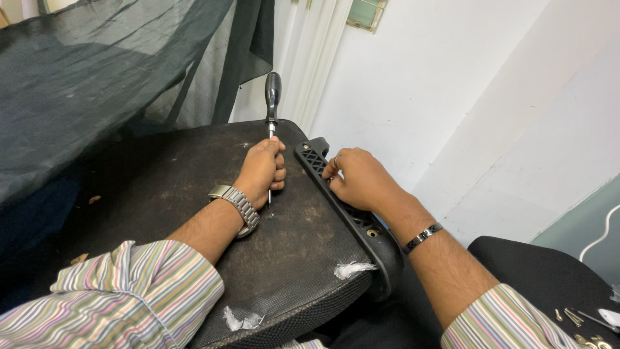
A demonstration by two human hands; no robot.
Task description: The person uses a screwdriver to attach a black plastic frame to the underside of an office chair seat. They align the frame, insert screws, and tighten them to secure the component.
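Left hand [263, 171]: closed in a fist around the metal shaft of a screwdriver [272, 103], fingers wrapped tight; the black handle stands above the fist, the shaft tip shows just below it, pointing down at the seat underside. A steel link watch [236, 205] sits on the wrist.

Right hand [359, 178]: fingers curled down over the black plastic armrest bracket [349, 210], gripping its latticed upper part; a ring on one finger, a dark band [422, 238] on the wrist.

Upturned chair seat [194, 194]: dusty black fabric underside, lying across the person's front, white stuffing showing at torn spots near the lower edge. The bracket runs along its right edge, touching it.

Surroundings: dark mesh cloth [97, 64] at upper left; white wall [452, 84] behind; loose screws [571, 317] on a black surface at lower right. Striped shirt sleeves [135, 291] on both arms.
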